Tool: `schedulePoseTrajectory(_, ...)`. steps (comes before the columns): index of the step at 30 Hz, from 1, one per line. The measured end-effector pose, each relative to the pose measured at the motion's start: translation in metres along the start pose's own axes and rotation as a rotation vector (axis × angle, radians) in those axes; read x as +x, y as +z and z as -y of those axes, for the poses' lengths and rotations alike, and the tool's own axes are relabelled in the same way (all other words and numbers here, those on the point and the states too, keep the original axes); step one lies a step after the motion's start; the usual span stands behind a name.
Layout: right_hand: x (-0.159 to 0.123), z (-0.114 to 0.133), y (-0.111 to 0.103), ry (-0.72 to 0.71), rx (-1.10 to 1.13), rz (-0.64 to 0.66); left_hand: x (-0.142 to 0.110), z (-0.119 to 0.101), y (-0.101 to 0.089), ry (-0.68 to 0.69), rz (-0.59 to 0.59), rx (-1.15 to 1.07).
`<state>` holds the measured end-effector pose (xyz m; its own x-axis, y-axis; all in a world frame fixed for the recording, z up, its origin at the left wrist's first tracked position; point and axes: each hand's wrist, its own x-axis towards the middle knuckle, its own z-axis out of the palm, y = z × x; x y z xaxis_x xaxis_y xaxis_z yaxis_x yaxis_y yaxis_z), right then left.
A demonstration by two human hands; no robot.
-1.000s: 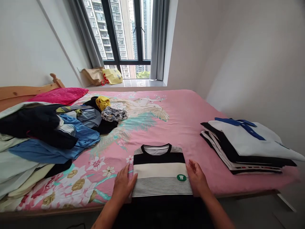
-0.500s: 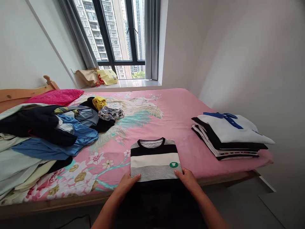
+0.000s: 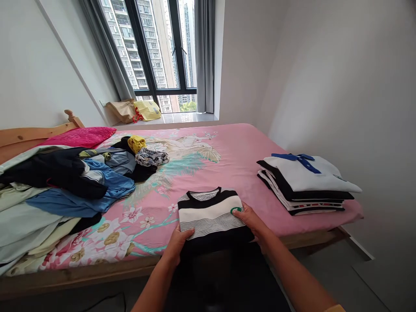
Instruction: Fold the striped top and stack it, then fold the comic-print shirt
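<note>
A folded striped shirt [image 3: 211,212] in black and white, with a round neck and a green oval badge, lies at the near edge of the bed. My left hand [image 3: 178,240] grips its lower left side, thumb on top and fingers underneath. On the right side, my right hand [image 3: 251,219] is closed on the shirt, its thumb partly over the badge. The fingers of both hands are mostly hidden beneath the cloth. To the right sits a stack of folded shirts [image 3: 305,186], topped by a white one with a blue collar.
A loose heap of clothes [image 3: 71,182] spreads over the left of the pink flowered bed sheet [image 3: 234,147]. Behind it are a magenta pillow [image 3: 81,136] and a wooden headboard [image 3: 32,135]. Paper and yellow bags [image 3: 147,110] stand on the windowsill.
My right hand has moved up the shirt's right side, onto the badge. The shirt has tilted slightly, and its black lower band now shows. My left hand keeps its hold.
</note>
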<state>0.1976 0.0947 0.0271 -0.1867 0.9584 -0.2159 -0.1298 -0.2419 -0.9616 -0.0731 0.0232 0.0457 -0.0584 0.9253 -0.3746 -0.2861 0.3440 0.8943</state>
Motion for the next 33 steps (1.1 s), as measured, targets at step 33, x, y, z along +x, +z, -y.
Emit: schedulePoseTrajectory(33, 0.024, -0.012, -0.04, 0.005, -0.352, -0.342, 0.053, 0.009, -0.015, -0.058, -0.108, 0.029)
